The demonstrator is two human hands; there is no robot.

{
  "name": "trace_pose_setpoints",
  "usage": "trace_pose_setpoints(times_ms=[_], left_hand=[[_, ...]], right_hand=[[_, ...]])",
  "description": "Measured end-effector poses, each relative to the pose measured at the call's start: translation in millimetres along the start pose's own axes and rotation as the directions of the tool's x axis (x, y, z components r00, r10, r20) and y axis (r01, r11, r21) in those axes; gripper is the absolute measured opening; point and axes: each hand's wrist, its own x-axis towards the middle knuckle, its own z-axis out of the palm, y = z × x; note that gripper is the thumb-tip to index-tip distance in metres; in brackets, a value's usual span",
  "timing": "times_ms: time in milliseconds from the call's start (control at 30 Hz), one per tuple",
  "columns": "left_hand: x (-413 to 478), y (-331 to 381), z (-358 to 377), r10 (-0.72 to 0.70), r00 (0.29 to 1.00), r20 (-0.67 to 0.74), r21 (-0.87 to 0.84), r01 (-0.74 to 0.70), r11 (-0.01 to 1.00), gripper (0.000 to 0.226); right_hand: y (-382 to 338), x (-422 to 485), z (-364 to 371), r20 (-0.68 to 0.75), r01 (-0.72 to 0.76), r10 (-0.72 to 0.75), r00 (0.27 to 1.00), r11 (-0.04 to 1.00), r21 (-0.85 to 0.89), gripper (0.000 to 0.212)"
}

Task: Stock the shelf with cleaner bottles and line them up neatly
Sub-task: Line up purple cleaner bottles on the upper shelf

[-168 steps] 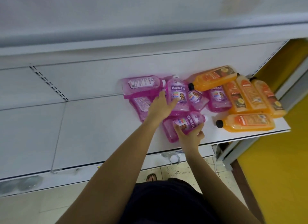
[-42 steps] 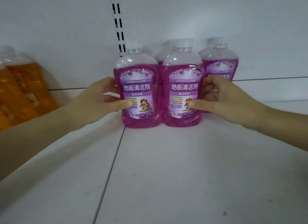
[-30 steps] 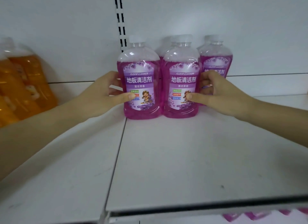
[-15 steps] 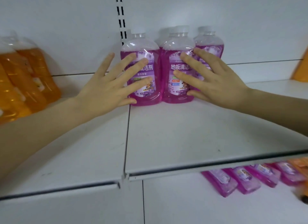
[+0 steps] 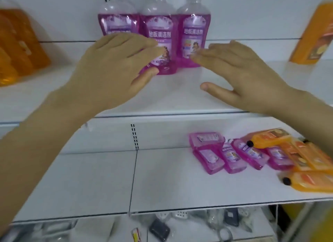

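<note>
Three purple floor-cleaner bottles (image 5: 160,34) stand upright, side by side, at the back of the upper white shelf (image 5: 180,97). My left hand (image 5: 115,67) hovers in front of the left bottle, fingers straight and spread, holding nothing. To the right, my right hand (image 5: 237,70) also hangs empty with straight fingers, just in front of the right bottle. On the lower shelf (image 5: 90,178) several more purple bottles (image 5: 232,155) lie flat in a loose pile.
Orange cleaner bottles stand at the upper shelf's left end (image 5: 16,47) and right end (image 5: 317,31). More orange bottles (image 5: 306,162) lie on the lower shelf's right side. Packaged goods (image 5: 162,227) fill the bottom level.
Both hands came off the purple bottles and drew back toward me, fingers spread. The view has tilted down, so the lower shelf and its lying bottles now show.
</note>
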Motion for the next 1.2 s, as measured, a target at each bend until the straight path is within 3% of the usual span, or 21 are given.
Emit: trace_pose_setpoints(times_ms=[167,300,400,533,600,700,767,833,967,1200], left_hand=[[-24,108,-9,-0.31,0.933,-0.181,-0.259,0.259,0.931,0.03],[-51,204,4,-0.521,0.851,-0.07,-0.513,0.417,0.75,0.03],[-80,266,28,-0.604,0.778,0.176,-0.554,0.585,0.592,0.035],[-124,325,68,-0.613,0.626,0.482,-0.498,0.772,0.396,0.031],[-145,346,86,-0.606,0.542,0.582,-0.433,0.838,0.333,0.025],[-166,370,109,-0.584,0.422,0.694,-0.334,0.907,0.257,0.027],[-173,381,124,-0.559,0.375,0.739,-0.29,0.927,0.239,0.027],[-174,385,142,-0.538,0.346,0.769,-0.263,0.938,0.227,0.029],[-158,378,184,-0.497,0.297,0.816,-0.227,0.954,0.196,0.036],[-121,365,257,-0.457,0.228,0.86,-0.204,0.974,0.101,0.054]], right_hand=[[-21,-94,-15,-0.105,-0.277,0.318,0.942,0.917,0.288,0.046],[-46,-183,-2,-0.141,-0.394,0.493,0.859,0.81,0.435,0.042],[-69,-251,14,0.035,-0.546,0.624,0.781,0.654,0.524,0.042],[-95,-338,34,0.32,-0.747,0.707,0.63,0.441,0.497,0.045],[-104,-373,44,0.388,-0.801,0.727,0.566,0.373,0.469,0.041],[-117,-418,64,0.576,-0.927,0.735,0.359,0.21,0.31,0.045],[-122,-439,78,0.645,-0.968,0.724,0.243,0.142,0.206,0.05],[-120,-446,91,0.673,-0.981,0.717,0.184,0.095,0.167,0.051],[-98,-438,118,0.683,-0.985,0.718,0.135,0.022,0.171,0.051],[-55,-401,159,0.585,-0.969,0.79,0.185,0.046,0.244,0.051]])
